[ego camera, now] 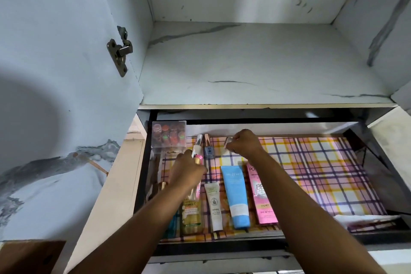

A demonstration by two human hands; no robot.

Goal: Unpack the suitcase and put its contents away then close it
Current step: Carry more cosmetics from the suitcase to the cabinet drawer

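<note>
Silver-capped bottle (229,143) upright, apparently pinched in right grip (243,143); left grip (189,170) curled round pink-capped tube (198,173).

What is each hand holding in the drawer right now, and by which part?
Right hand pinches a small silver-capped item near its cap. Left hand grips a pink-and-gold tube just below its top.

Open drawer (378,237) lined with plaid paper (311,173)

On the paper lie a blue tube (235,198), white tube (214,207), pink box (262,198), yellow bottle (193,216); clear box (169,137) at back left.
</note>
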